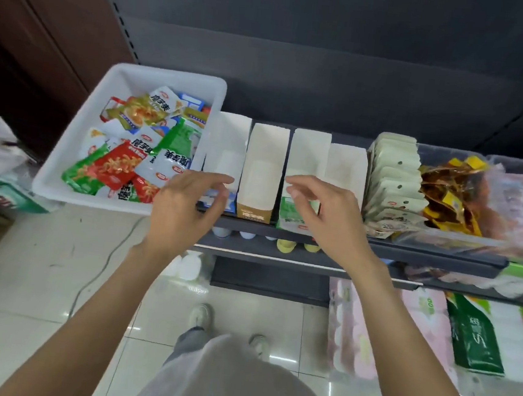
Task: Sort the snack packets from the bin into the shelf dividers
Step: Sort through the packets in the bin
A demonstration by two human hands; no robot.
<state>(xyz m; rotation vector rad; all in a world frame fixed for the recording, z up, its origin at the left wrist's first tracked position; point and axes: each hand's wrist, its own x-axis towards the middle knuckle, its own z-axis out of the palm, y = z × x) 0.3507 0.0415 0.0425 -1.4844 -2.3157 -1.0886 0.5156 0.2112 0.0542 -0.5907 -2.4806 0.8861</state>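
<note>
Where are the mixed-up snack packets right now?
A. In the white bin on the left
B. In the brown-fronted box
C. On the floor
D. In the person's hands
A: the packets lie heaped in the white bin at the left end of the shelf, while the left hand and right hand hover over the dividers, holding nothing.
</note>
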